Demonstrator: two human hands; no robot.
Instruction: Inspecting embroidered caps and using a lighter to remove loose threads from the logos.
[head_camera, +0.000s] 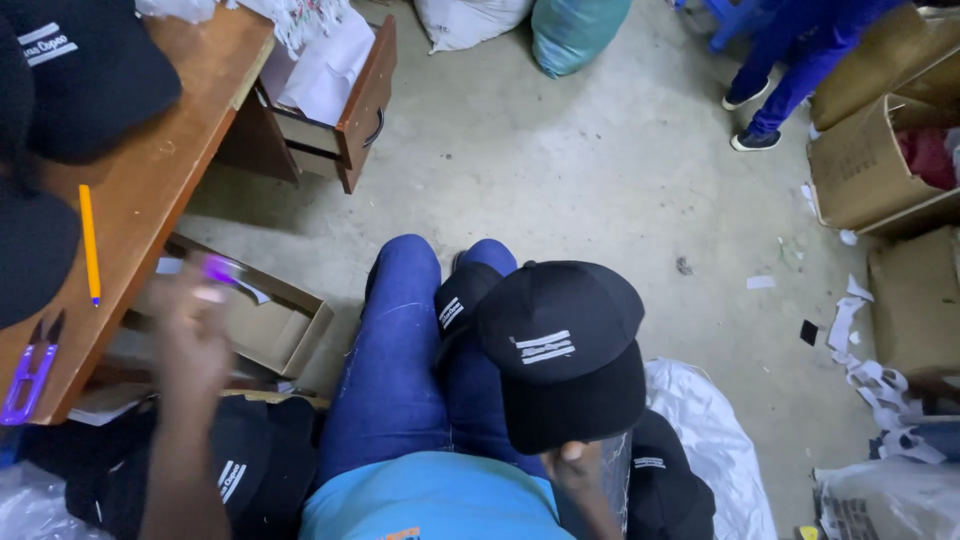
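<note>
Black fabric cap with white stitched lettering on its front panel sits nearest, propped over the person's blue-jeaned lap and carried from beneath by the right hand, whose fingers close on the cap's lower edge beside a clear plastic sleeve. Its crown faces up and away from the body; the brim is hidden, so its long axis seems to run roughly from the waist toward the knees, though I cannot tell for sure. A second black cap lies just behind it on the thigh. The left hand is raised near the edge of the wooden surface, blurred, pinching a small purple object between its fingertips. A yellow pencil and purple thread snips lie on that surface. With only one hand under it, the cap could tip off the lap toward the concrete floor.
</note>
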